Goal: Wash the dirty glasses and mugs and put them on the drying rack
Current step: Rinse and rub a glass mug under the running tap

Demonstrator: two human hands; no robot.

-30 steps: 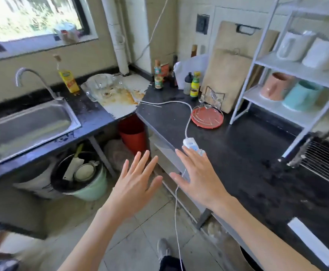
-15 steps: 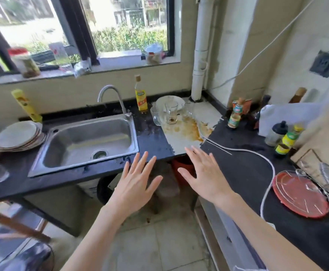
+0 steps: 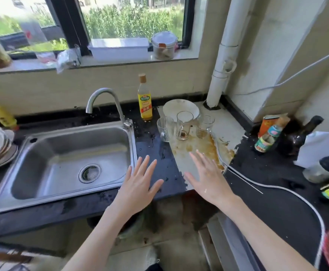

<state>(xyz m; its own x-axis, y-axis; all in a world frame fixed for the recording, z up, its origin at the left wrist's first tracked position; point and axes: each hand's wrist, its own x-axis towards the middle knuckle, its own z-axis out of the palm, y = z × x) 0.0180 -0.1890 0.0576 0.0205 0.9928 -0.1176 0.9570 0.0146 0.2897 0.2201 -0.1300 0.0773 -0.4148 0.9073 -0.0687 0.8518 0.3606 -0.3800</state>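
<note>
Steel sink (image 3: pixel 65 169) now fills the left of the view, closer and larger than half a second ago, when it sat further off; a second ago it was only at the left edge. Both hands hover flat with fingers spread, holding nothing: the left hand (image 3: pixel 138 189) over the sink's right rim, the right hand (image 3: pixel 208 177) further right of the sink, over the stained worktop (image 3: pixel 196 145). Three dirty glasses (image 3: pixel 184 125) stand behind the sink's right corner, before a white plate (image 3: pixel 180 107), beside a yellow bottle (image 3: pixel 145 98).
</note>
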